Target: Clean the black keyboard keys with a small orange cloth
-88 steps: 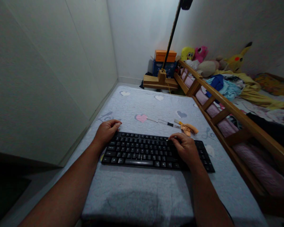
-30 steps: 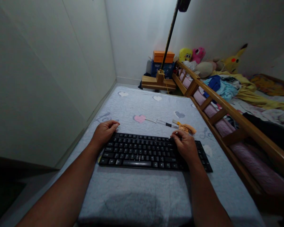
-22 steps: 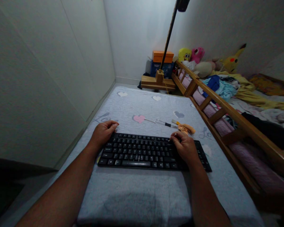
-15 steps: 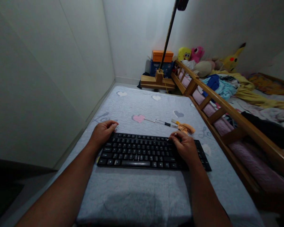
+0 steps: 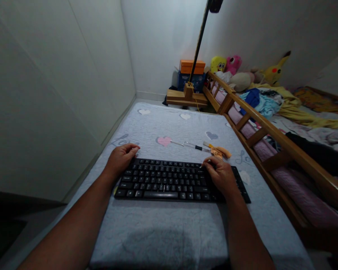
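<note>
A black keyboard lies flat on the cloth-covered surface, its long side across the view. My left hand rests at the keyboard's upper left corner, thumb and fingers pressed together; whatever may be between them is hidden. Over the right part of the keys is my right hand, closed in a pinch on a small whitish thing too small to name. Behind the keyboard lie a thin white stick, a wire tool with a black grip, a brush with a yellow handle and an orange cloth.
A wooden bed rail runs along the right side, with clothes and plush toys beyond it. At the back stand a wooden base with a dark pole and an orange box. A pale wall panel rises on the left.
The whole view has shifted very slightly. Both hands and the keyboard keep the same places relative to each other.
</note>
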A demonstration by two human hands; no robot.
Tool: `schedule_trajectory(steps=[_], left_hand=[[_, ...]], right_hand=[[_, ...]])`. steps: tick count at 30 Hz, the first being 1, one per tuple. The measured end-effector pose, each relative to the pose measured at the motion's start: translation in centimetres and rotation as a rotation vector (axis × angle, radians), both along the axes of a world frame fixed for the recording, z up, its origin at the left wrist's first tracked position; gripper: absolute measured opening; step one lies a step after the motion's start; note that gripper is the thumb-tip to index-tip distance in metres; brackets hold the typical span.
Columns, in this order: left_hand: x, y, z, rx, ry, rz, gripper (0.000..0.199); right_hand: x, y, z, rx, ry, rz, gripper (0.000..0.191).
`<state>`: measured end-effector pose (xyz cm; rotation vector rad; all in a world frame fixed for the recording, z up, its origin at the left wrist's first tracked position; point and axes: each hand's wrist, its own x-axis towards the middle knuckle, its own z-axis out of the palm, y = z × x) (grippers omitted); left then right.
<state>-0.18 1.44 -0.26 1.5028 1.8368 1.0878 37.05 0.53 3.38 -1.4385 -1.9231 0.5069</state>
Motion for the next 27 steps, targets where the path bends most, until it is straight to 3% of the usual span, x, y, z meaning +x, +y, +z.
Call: schedule_trajectory(steps=[8,19,27], left_hand=[[-0.2,0.1,-0.2,-0.008,0.016,-0.006,0.039],[-0.2,0.1,-0.3,-0.012,0.009,-0.009,0.040],[-0.2,0.1,-0.3,-0.010,0.020,-0.002,0.041]], right_hand=[[0.9,0.1,0.2,-0.016,0.010,-0.061,0.016],[0.8,0.6,-0.7,0.051,0.039,-0.116,0.016],[0.1,0.6,-1.1,0.061,0.036,-0.067,0.016]])
